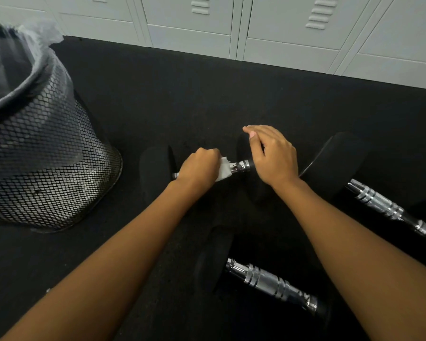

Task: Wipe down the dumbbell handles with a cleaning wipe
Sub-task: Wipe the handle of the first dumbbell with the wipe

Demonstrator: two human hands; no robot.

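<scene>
Three black dumbbells with chrome handles lie on the dark floor. My left hand [199, 168] grips a white cleaning wipe [223, 169] wrapped round the chrome handle [241, 166] of the far dumbbell, between its two black heads [154, 168]. My right hand [271, 156] rests flat on that dumbbell's right head, fingers straight. A second dumbbell's handle [376, 200] lies to the right. A third dumbbell's handle [268, 281] lies near me between my forearms.
A black mesh waste bin [47, 153] with a plastic liner stands at the left. Pale grey lockers [280, 33] run along the back edge of the black rubber floor [182, 94].
</scene>
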